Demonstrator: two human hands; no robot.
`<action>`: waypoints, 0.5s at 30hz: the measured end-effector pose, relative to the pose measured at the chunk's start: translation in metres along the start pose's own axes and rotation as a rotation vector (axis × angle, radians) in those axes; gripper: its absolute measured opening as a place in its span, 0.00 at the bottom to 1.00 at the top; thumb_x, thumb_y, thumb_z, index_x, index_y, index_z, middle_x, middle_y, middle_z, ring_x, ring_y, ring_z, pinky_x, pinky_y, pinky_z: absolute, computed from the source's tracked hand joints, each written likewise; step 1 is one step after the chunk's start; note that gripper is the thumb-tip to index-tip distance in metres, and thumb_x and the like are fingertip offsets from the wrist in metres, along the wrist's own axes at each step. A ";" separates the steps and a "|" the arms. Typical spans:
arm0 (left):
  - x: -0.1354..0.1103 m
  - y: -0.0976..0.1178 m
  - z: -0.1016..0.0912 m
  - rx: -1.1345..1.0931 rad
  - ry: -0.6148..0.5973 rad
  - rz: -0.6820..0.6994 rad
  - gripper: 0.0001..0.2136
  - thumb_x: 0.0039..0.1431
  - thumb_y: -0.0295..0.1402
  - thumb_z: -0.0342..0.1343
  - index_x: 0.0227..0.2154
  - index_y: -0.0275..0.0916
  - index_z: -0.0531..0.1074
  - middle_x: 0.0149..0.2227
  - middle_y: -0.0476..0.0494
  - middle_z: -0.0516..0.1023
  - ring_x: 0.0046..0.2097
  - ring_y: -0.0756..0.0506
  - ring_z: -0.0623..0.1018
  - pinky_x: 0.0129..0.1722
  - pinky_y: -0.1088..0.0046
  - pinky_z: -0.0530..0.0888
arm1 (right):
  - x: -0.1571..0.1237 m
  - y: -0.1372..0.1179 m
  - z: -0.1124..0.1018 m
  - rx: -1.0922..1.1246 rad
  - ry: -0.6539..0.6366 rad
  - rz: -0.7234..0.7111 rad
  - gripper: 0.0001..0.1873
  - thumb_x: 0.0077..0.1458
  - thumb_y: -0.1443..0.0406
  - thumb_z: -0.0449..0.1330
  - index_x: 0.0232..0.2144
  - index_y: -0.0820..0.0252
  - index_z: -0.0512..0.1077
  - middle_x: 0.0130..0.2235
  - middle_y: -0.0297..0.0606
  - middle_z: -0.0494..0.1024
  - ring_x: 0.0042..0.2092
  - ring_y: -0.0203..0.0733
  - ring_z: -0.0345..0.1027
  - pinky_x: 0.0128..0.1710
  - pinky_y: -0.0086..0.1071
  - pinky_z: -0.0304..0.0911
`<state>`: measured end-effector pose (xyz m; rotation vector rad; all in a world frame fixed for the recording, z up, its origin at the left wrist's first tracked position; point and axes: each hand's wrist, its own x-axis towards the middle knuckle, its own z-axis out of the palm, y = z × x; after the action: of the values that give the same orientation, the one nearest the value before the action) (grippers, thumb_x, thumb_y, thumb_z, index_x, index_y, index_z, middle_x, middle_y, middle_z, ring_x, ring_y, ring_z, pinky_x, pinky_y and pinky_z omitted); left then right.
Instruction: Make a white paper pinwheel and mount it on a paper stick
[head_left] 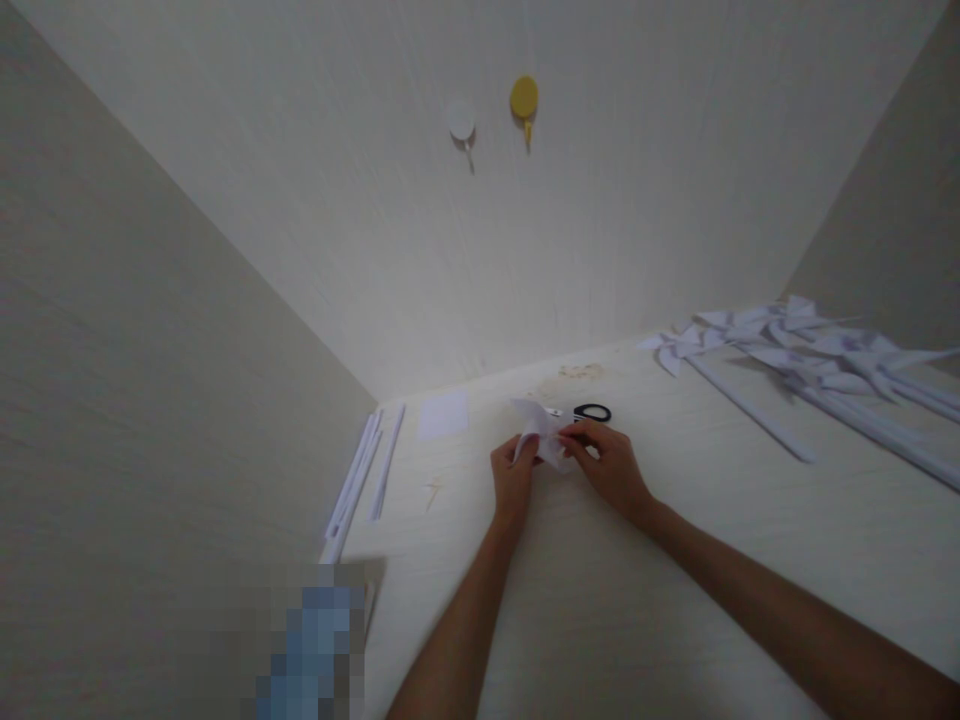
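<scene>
A pale wall point(420, 250) rises behind the white table point(720, 480). At far right, several pinwheels point(682, 345) lie overlapping, at least some with sticks, and look finished. Loose sticks point(388, 460) at left seem to be waiting for heads. In the middle, the right hand point(611, 470) pinches the paper point(536, 415) between thumb and fingertips, while the left hand point(514, 475) grips its other side, thumb on top. That paper is curled and appears partly shaped, with no stick visible on it. A flat sheet point(443, 414) at far left looks unworked. Scissors point(594, 412) lie just beyond the hands.
</scene>
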<state>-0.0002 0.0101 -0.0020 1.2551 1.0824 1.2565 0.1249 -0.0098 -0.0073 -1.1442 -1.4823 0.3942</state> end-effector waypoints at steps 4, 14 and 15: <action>0.000 0.001 0.000 -0.007 0.007 -0.007 0.11 0.44 0.37 0.51 0.19 0.32 0.70 0.18 0.50 0.68 0.24 0.51 0.68 0.28 0.72 0.68 | 0.001 -0.001 0.000 -0.023 -0.032 0.028 0.06 0.47 0.66 0.53 0.24 0.61 0.68 0.23 0.35 0.71 0.23 0.35 0.65 0.24 0.28 0.61; -0.001 0.001 0.001 -0.041 0.024 -0.024 0.11 0.43 0.37 0.52 0.20 0.31 0.70 0.20 0.48 0.70 0.24 0.51 0.69 0.28 0.72 0.69 | 0.001 -0.001 0.000 -0.075 -0.037 0.041 0.07 0.47 0.65 0.53 0.23 0.61 0.68 0.22 0.35 0.70 0.23 0.35 0.63 0.23 0.27 0.59; -0.001 0.002 0.002 -0.047 0.030 -0.029 0.11 0.43 0.37 0.52 0.21 0.31 0.71 0.20 0.48 0.70 0.25 0.51 0.70 0.28 0.72 0.69 | 0.001 -0.001 0.000 -0.081 -0.032 0.038 0.07 0.47 0.64 0.53 0.23 0.61 0.68 0.22 0.35 0.70 0.23 0.35 0.63 0.23 0.27 0.59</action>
<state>0.0013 0.0087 -0.0001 1.1843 1.0826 1.2750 0.1250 -0.0098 -0.0061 -1.2364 -1.5177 0.3828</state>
